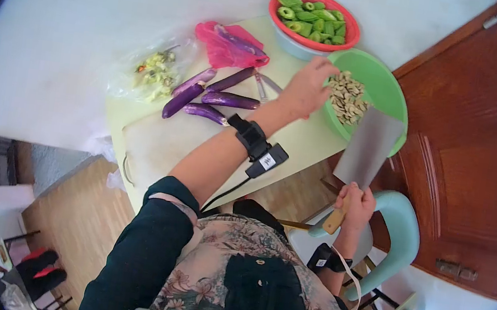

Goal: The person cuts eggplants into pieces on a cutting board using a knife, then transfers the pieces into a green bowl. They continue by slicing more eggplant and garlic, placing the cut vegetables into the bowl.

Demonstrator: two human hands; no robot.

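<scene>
My left hand [309, 88] is over the left rim of a green bowl [389, 89], its fingers loosely bent and apart with nothing visible in them. Pale sliced pieces [348, 99] lie inside that bowl. In my right hand [354, 206] is the wooden handle of a cleaver [370, 147]; its broad blade points up and overlaps the bowl's lower edge. Several purple eggplants [230, 100] lie on the table left of my left wrist, with a peeler [262, 88] beside them. A white cutting board [165, 141] is partly hidden under my left forearm.
A red basket [355, 34] of cut green vegetables stands at the back on a pale bowl [300, 48]. A pink bag [221, 51] and a clear bag [157, 74] of scraps sit far left. A wooden door [464, 139] and a light-green chair [405, 226] are at right.
</scene>
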